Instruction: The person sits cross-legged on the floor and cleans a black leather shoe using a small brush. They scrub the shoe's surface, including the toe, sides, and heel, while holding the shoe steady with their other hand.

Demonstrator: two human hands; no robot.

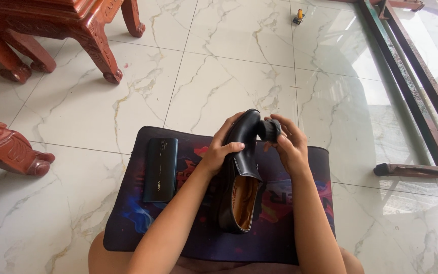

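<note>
Bright daylight, coming in from the upper right, past the rusty metal frame (411, 76). Strong glare on the marble floor (229, 76) just left of that frame, washed near white, veins faint there. Farther left of the frame the tiles look evenly lit, w/ soft shadows under the carved red wooden furniture (62, 25). Dark mat (300, 228) well left of and below the frame reads murky, print hard to make out. Focus sharp overall, no motion blur. Slight wide-angle bend: frame bars and tile lines splay toward the edges.

Black shoe (239, 172) in both hands
</note>
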